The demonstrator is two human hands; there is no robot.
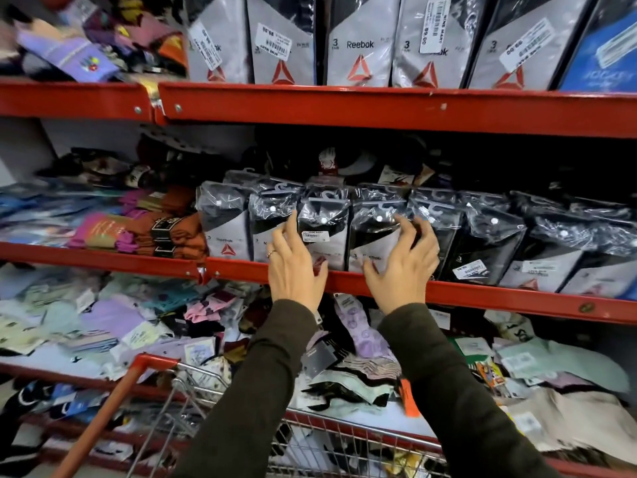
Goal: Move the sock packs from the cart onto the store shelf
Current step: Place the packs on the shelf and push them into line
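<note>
Two hands reach up to the middle shelf (448,291), whose red front lip serves here as the landmark. Just above that lip stands a row of Reebok sock packs (565,250) in glossy clear bags, upright and pressed side by side. The left hand (294,267) lies across the lip with its fingers (286,232) spread and loose, their tips touching the edge of one pack (322,232) that carries a white price label; nothing is gripped. The right hand (403,267) also crosses the lip, its fingers (412,232) fanned out and resting against the face of the neighbouring pack (374,232), equally released rather than clenched. A ring (271,253) shows on the left hand, and both arms wear dark sleeves (448,391). Left of the packs along the same lip lie folded orange-brown and pink socks (172,232). Well above the lip, the top shelf (379,105) holds another row of larger grey Reebok three-pair packs (355,46) with price stickers, and a blue Jockey pack (606,53) at the far right end. Below the lip, the lower shelf (406,420) is heaped with loose pastel and patterned socks (120,322). Lower still, nearest the person, is the wire cart (213,381) with its red handle (113,405); what lies in it is too blurred to identify.
</note>
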